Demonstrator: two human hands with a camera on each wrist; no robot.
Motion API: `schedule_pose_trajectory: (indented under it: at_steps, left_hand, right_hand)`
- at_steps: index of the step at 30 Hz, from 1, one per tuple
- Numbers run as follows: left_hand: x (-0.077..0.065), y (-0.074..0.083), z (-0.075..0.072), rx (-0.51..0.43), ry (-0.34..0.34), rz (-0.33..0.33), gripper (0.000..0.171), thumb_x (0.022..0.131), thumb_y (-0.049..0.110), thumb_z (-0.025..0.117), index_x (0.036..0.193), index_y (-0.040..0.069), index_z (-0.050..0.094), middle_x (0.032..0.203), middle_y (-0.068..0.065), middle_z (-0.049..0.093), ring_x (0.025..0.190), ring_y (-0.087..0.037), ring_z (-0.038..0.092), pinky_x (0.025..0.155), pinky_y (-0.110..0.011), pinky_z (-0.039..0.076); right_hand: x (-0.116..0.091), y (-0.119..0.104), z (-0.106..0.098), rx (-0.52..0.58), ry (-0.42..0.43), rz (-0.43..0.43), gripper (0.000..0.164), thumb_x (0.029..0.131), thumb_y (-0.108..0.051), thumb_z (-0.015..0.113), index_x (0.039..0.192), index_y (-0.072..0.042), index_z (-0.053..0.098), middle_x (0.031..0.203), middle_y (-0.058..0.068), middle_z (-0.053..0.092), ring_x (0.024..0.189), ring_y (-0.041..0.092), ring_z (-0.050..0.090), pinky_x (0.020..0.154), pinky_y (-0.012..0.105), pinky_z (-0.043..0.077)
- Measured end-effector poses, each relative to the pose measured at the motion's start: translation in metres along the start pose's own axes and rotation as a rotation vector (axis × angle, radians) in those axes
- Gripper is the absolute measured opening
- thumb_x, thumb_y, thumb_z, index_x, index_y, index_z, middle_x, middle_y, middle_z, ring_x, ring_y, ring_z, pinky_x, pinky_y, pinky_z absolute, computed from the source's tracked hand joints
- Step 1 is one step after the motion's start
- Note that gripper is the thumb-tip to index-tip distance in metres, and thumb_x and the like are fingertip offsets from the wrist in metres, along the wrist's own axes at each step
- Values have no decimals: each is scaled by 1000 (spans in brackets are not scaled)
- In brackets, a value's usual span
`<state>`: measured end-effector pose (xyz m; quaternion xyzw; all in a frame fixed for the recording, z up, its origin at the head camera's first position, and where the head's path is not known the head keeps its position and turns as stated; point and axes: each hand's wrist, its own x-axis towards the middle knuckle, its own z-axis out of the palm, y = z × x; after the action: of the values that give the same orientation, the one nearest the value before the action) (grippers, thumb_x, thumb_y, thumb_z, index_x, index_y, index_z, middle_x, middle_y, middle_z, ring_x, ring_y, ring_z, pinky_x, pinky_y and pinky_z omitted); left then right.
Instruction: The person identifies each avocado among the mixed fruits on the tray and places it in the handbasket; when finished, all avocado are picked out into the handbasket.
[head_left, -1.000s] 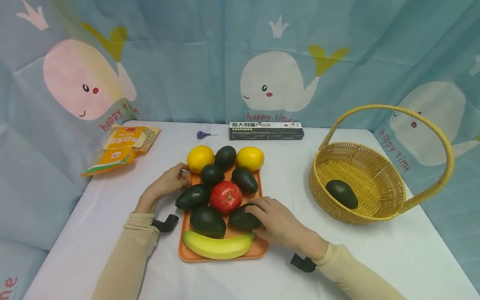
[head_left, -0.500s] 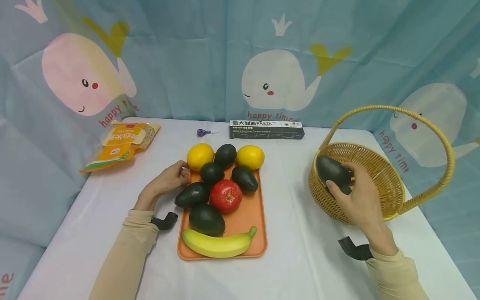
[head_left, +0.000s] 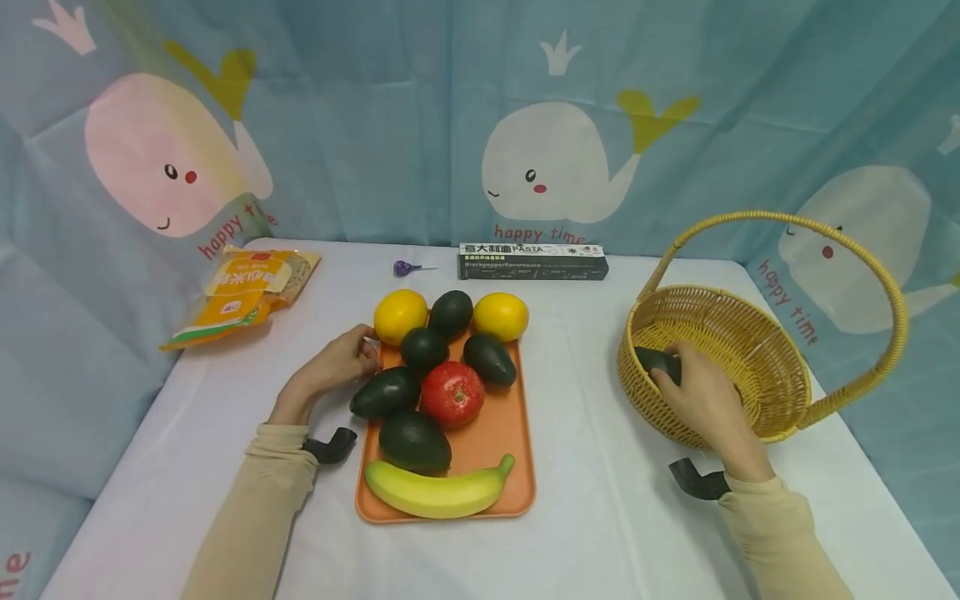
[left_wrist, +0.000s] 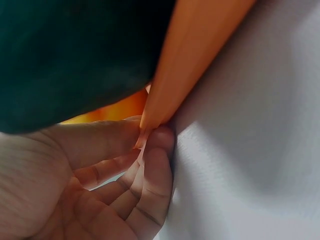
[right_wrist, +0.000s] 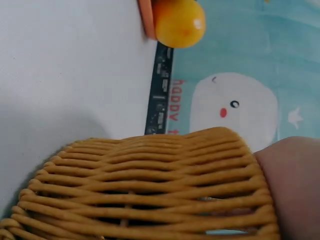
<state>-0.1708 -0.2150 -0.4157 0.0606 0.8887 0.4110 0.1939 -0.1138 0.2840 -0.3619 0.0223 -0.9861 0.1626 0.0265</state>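
An orange tray (head_left: 491,467) bears several dark green avocados (head_left: 415,442), a red pomegranate-like fruit (head_left: 453,394), a banana (head_left: 438,490) and two yellow lemon-like fruits (head_left: 501,317). At its left side, my left hand (head_left: 341,362) pinches the tray's rim; thumb (left_wrist: 100,142) and fingers meet on the edge in the left wrist view. My right hand (head_left: 705,396) reaches down inside the yellow wicker basket (head_left: 772,350) and holds an avocado (head_left: 660,364) low near the basket's left wall. The basket's side (right_wrist: 150,185) hides that avocado in the right wrist view.
The basket's tall handle (head_left: 892,308) arches over its right side. A black pasta box (head_left: 532,262) and a purple lollipop (head_left: 405,268) lie at the back. To the left lies an orange food bag (head_left: 243,292). A whale-print curtain (head_left: 360,125) hangs behind the table.
My right hand took an avocado from the tray's lower right, carried it over to the basket and lowered it inside. My left hand stays at the tray's rim.
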Motion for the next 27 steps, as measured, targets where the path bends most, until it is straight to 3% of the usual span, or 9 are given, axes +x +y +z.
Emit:
schedule_pose_trajectory:
  at_steps: [3,6,10,13,16,22,25,27]
  left_hand:
    - [1,1,-1,7,-4,11,47,90,6,54,133,-6,40,96,-16,58,81,-22,54,73,-28,46]
    - [2,1,-1,6,-5,6,47,90,6,54,134,-6,40,97,-16,58,81,-22,54,73,-28,46]
    - [1,0,0,2,-2,-7,47,91,7,54,134,-6,40,97,-15,57,82,-22,53,74,-29,45]
    - [0,-1,0,7,4,-8,46,91,7,53,133,-6,40,95,-14,56,81,-22,52,73,-29,44]
    - [0,-3,0,9,8,-10,45,91,7,53,132,-6,41,94,-14,56,81,-22,52,72,-29,43]
    - [1,-4,0,-8,3,3,45,90,5,53,132,-7,41,94,-14,56,81,-22,52,73,-30,44]
    - [1,-3,0,-15,-2,0,46,90,6,53,132,-7,40,95,-14,56,82,-22,52,74,-30,44]
    - [1,-2,0,-11,-3,-2,46,90,6,54,133,-7,40,95,-15,57,82,-22,53,74,-30,45]
  right_hand:
    - [-3,0,-1,3,-32,17,46,96,-29,56,130,2,49,120,29,61,98,45,62,71,54,49]
    - [-7,-11,-3,21,37,-11,44,96,-26,57,129,2,51,121,29,60,99,46,62,73,56,48]
    - [-7,-43,4,57,203,-144,34,92,-17,61,120,1,59,116,24,63,98,42,63,76,56,48]
    - [-2,-74,20,62,244,-267,33,89,-16,64,119,-2,60,118,19,64,101,37,63,82,52,50]
    - [4,-105,40,33,190,-385,44,88,-22,68,129,-8,57,127,17,60,106,34,63,86,49,52]
    - [14,-149,75,-31,-26,-628,61,89,-29,70,145,-22,47,145,25,44,117,42,57,91,52,52]
    - [18,-158,83,-66,-109,-673,57,90,-30,68,143,-22,49,150,25,36,118,46,55,91,53,52]
    - [20,-160,84,-69,-116,-670,52,89,-30,69,138,-20,54,147,25,38,109,45,59,87,50,54]
